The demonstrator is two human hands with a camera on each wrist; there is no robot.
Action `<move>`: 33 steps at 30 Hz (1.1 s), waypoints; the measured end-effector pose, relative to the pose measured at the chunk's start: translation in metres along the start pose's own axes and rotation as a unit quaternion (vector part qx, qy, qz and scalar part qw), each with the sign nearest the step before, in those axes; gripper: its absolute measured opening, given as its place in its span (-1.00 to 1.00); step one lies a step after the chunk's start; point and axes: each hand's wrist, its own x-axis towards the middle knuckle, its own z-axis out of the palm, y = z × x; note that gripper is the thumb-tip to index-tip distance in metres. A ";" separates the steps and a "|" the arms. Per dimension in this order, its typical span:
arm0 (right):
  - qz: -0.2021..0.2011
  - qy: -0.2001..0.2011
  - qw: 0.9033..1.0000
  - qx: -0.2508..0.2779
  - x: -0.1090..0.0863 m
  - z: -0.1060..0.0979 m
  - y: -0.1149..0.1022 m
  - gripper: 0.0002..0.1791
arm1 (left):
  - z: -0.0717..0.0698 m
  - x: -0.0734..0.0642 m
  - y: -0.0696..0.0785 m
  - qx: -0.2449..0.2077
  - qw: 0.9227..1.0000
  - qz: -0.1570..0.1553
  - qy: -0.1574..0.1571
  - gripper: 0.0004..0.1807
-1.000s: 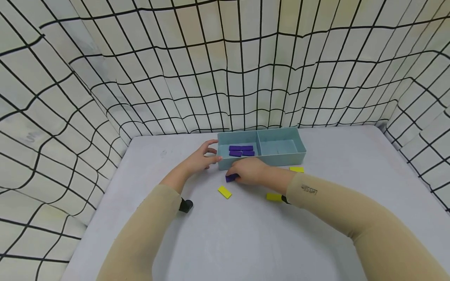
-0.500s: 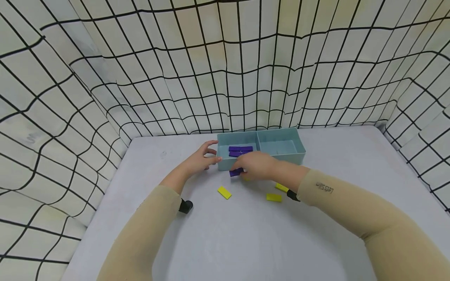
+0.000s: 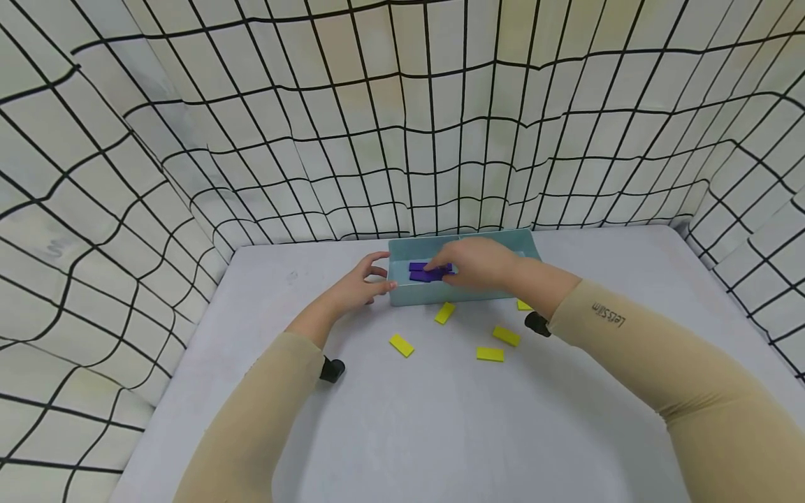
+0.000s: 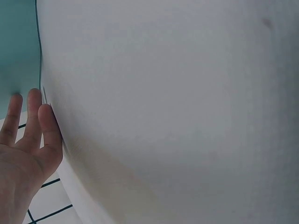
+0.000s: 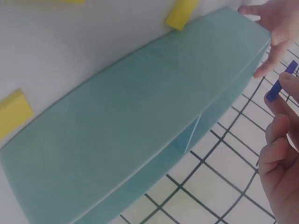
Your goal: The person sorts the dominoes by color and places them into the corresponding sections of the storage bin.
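Your right hand (image 3: 479, 263) pinches a purple block (image 5: 275, 91) over the box (image 3: 411, 295). Your left hand (image 3: 358, 284), fingers spread, touches the box's left end.

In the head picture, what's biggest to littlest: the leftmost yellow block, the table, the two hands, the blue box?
1. Table
2. Blue box
3. Right hand and left hand: they look too alike to rank
4. Leftmost yellow block

Purple blocks (image 3: 420, 276), yellow blocks (image 3: 490, 354), teal box (image 3: 418, 295), beige sleeves (image 3: 635, 356), black-gridded, seemingly white backdrop (image 3: 476, 143)
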 end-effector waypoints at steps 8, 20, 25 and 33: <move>0.016 -0.010 1.000 -0.003 0.010 -0.001 0.003 -0.59 | -0.001 -0.002 0.000 0.000 1.000 0.002 0.002 -0.19; 0.043 -0.047 0.997 -0.034 0.041 0.016 0.019 -0.60 | -0.001 0.000 -0.003 0.000 1.000 0.010 0.003 -0.18; 0.041 -0.065 0.995 -0.059 0.054 0.025 0.021 -0.62 | -0.001 0.000 -0.005 -0.003 1.000 0.009 0.003 -0.18; 0.040 -0.072 0.993 -0.080 0.067 0.036 0.024 -0.65 | -0.002 0.002 -0.006 -0.004 1.000 0.009 0.001 -0.17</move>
